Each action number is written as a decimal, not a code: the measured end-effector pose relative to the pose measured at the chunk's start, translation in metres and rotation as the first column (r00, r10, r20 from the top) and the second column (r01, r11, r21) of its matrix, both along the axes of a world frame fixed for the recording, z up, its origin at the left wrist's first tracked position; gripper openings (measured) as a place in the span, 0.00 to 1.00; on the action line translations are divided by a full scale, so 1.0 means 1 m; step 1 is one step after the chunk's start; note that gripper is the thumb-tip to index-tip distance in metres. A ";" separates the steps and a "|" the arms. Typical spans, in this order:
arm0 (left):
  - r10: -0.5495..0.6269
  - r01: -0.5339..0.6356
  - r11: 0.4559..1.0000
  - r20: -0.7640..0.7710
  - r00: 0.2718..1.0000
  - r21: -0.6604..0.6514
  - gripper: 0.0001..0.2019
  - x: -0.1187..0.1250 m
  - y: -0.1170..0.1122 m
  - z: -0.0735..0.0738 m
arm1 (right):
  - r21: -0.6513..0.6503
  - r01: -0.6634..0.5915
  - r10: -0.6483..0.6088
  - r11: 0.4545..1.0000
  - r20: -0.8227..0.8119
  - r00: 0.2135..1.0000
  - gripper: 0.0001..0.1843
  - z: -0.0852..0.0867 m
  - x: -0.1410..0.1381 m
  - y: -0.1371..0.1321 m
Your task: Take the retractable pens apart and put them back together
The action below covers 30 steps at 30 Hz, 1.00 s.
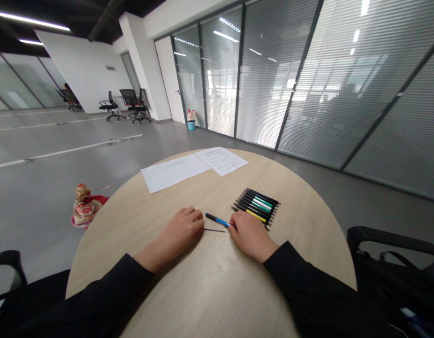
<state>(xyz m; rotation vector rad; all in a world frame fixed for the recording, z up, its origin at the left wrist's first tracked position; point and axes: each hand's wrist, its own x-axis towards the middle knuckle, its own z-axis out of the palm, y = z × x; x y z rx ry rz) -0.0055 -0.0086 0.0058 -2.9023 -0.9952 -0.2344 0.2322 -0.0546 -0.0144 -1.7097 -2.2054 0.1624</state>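
Two things lie between my hands on the round table (308,249): a blue pen (218,220) and a thin dark rod (215,230). My left hand (181,234) sits curled beside the rod, its fingers drawn in and apparently empty. My right hand (250,235) covers the pen's end, but I cannot tell whether it grips. A careless shift of that hand could scatter the pen row (256,207) beside it, and a nudge could roll the rod away.

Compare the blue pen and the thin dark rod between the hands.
The blue pen is blue and black, the thin dark rod plain dark. The pen is thicker than the rod. The pen reaches the right hand, the rod the left hand. Both lie on the wooden table.
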 end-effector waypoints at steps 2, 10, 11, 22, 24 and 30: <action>-0.015 0.017 0.999 -0.040 0.999 0.039 0.09 0.002 -0.001 0.000 | -0.006 0.001 -0.001 1.000 -0.004 1.000 0.05 -0.001 0.000 0.000; -0.025 0.044 0.986 -0.122 0.992 0.161 0.08 0.005 -0.004 -0.007 | 0.004 0.039 -0.039 0.999 -0.093 0.995 0.04 0.000 0.002 0.002; -0.026 0.046 0.985 -0.124 0.992 0.165 0.08 0.005 -0.004 -0.008 | 0.007 0.041 -0.040 0.999 -0.103 0.994 0.04 0.000 0.002 0.002; -0.053 0.065 0.981 -0.071 0.996 0.181 0.10 0.004 -0.002 -0.008 | 0.052 0.075 -0.062 0.996 -0.220 0.974 0.04 0.001 0.002 0.004; -0.047 0.048 0.986 -0.007 0.999 0.157 0.11 0.002 -0.001 -0.008 | 0.057 0.092 -0.076 0.994 -0.243 0.967 0.03 0.003 0.005 0.006; -0.028 0.019 0.999 0.199 0.980 0.046 0.10 -0.008 0.002 -0.001 | 0.073 0.131 -0.105 0.989 -0.284 0.953 0.04 0.004 0.018 0.014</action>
